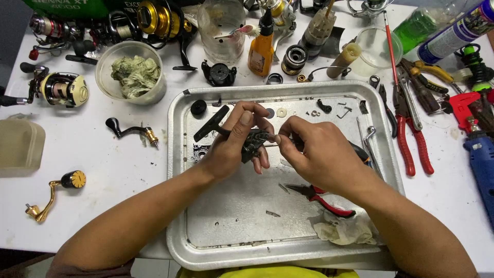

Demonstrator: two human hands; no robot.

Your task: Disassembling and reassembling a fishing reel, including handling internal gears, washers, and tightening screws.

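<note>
White tabletop, silver tray, two busy hands

White tabletop (92, 149) holds a big silver tray (231, 247). Over the tray, the left hand (234, 146) is wrapped around a small black reel part (253, 144). The right hand (316, 152) pinches a thin metal pin (272, 144) touching that part. Red pliers (329, 202) lie just below.

far left: plastic cup (131, 72) of green rags | far middle: orange bottle (261, 49) | right: red pliers (409, 131) | near left: gold crank handle (54, 193) | white worktop (92, 154)
</note>
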